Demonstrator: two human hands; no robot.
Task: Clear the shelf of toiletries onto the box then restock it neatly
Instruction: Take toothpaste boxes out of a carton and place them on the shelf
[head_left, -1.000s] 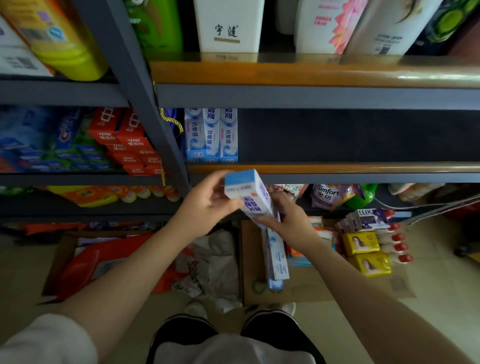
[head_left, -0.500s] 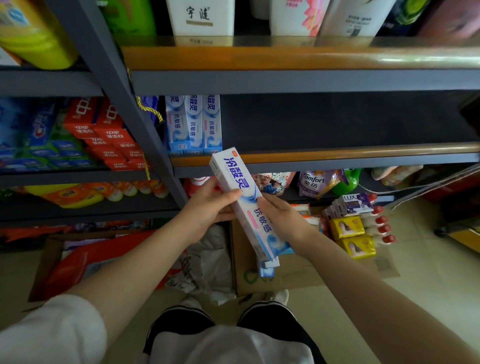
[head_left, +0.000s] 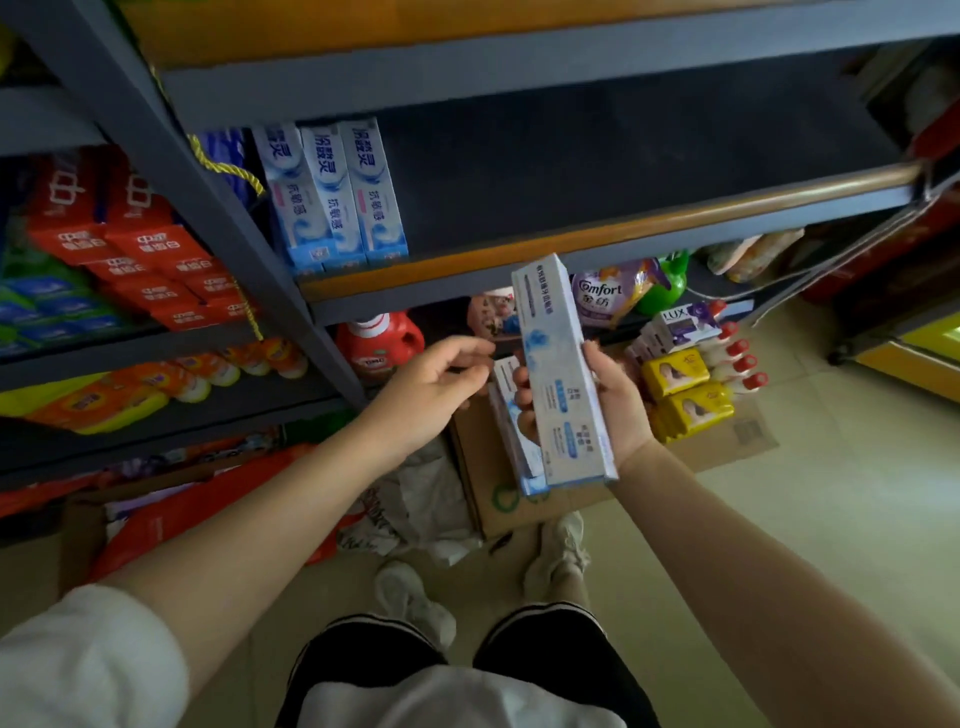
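My right hand (head_left: 613, 410) grips a long blue-and-white toothpaste box (head_left: 558, 364), held upright with its back face toward me, and a second similar box (head_left: 511, 426) sits behind it in the same hand. My left hand (head_left: 436, 387) hovers just left of them, fingers apart and holding nothing. Three matching toothpaste boxes (head_left: 332, 192) stand side by side at the left end of the dark shelf (head_left: 597, 239), whose remaining length is bare. A flattened cardboard box (head_left: 493, 467) lies on the floor below, carrying yellow soap packs (head_left: 680, 389) and LUX boxes (head_left: 680, 325).
A grey upright post (head_left: 208, 208) divides this shelf from the left bay of red toothpaste boxes (head_left: 140, 249). A red detergent bottle (head_left: 379, 343) and a Comfort pouch (head_left: 605, 299) sit on the lower shelf. Crumpled plastic bags (head_left: 415, 509) lie by my feet.
My left hand has let go of the toothpaste box and pulled away to the left. My right hand has turned the box upright, back face toward me. The view has tilted down.
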